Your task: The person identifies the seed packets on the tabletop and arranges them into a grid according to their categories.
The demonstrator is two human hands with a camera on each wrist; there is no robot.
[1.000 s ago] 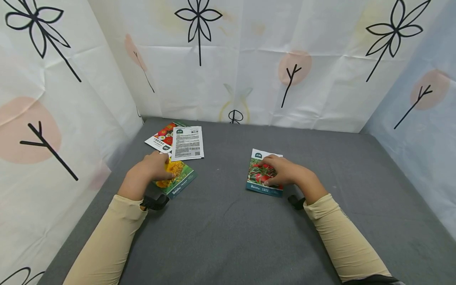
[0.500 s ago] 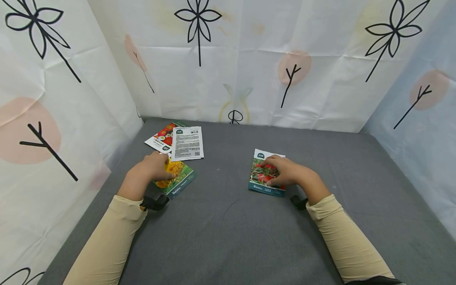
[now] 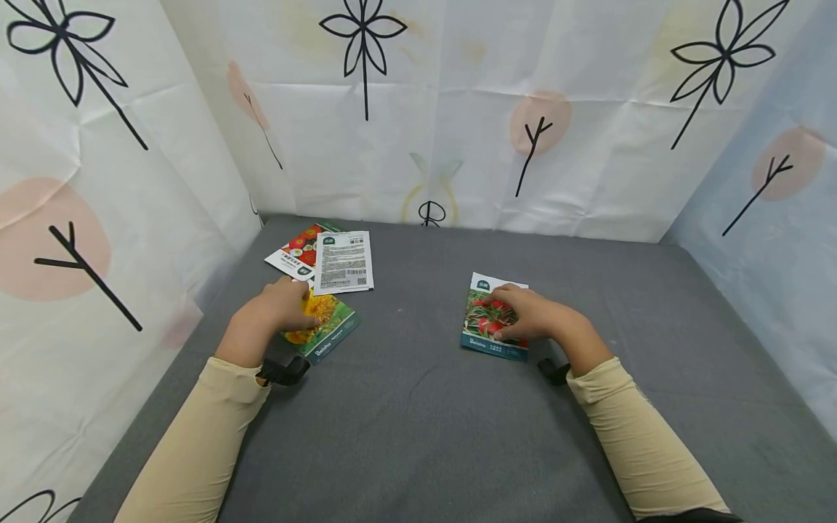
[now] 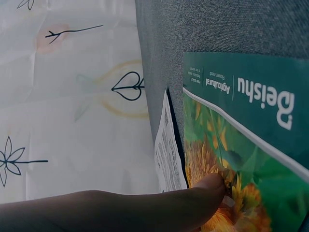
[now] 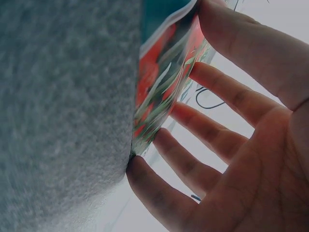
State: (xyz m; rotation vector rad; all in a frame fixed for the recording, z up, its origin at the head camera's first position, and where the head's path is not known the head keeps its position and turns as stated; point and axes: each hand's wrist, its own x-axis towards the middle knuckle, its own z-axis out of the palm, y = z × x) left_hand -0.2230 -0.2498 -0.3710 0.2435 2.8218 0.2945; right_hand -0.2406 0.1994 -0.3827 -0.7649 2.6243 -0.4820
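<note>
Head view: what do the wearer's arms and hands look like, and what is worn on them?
Both the left hand and right hand are bare, without gloves. The left sleeve and right sleeve are long, beige and creased, ending near the wrists. A black wrist camera shows at the left wrist and another at the right. No cables are visible.

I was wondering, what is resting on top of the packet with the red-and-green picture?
The right hand lies over the right part of that packet, its fingers touching it. What is printed beneath the hand is covered in the head view.
</note>
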